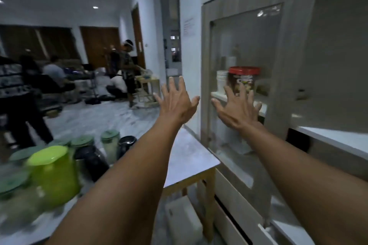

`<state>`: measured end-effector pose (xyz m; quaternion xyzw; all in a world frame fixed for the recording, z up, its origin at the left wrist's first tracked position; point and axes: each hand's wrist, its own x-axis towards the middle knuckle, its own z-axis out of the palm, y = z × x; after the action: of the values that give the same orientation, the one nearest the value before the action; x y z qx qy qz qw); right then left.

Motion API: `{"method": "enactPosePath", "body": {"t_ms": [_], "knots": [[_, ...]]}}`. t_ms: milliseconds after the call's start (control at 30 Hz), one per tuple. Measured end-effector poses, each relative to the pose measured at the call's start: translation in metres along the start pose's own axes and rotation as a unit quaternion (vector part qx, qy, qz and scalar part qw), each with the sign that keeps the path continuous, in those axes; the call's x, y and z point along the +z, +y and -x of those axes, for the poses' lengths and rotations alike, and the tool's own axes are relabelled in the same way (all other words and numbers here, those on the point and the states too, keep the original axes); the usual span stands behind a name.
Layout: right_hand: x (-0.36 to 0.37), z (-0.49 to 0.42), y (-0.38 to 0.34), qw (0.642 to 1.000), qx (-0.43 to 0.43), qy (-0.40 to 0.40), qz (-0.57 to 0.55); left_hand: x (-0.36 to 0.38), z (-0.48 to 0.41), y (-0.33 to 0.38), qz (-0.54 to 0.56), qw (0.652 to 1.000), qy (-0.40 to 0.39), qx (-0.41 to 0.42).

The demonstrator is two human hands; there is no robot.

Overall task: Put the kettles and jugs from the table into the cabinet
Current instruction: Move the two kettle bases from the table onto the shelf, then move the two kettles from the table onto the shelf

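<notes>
On my far left the jugs and kettles sit in a bunch on the bench [191, 157], left of the cabinet door [245, 85]. The big green jug [52, 173] looks like light, stiff plastic with a smooth lid that could slip, so I would hold it around its body; I can't see a handle. Behind it are pale jugs with green lids [109, 143] and dark kettles [93, 160] that look heavier. My left hand [176, 103] is spread wide open in the air, holding nothing, just left of the door. My right hand [237, 109] is open too, in front of the glass; I can't tell if it touches. Behind the glass, a red-lidded jar [243, 81] stands on a shelf. The bench top is smooth and pale, and people are busy far back in the room.
</notes>
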<state>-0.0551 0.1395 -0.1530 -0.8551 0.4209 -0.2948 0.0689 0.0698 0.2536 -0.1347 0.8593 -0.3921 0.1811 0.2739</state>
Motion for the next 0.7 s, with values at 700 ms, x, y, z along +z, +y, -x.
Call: {"method": "enactPosePath", "body": {"t_ms": [700], "knots": [[0.352, 0.056, -0.253, 0.872, 0.115, -0.385, -0.281, 0.094, 0.074, -0.376, 0.111, 0.837, -0.052, -0.534]]}}
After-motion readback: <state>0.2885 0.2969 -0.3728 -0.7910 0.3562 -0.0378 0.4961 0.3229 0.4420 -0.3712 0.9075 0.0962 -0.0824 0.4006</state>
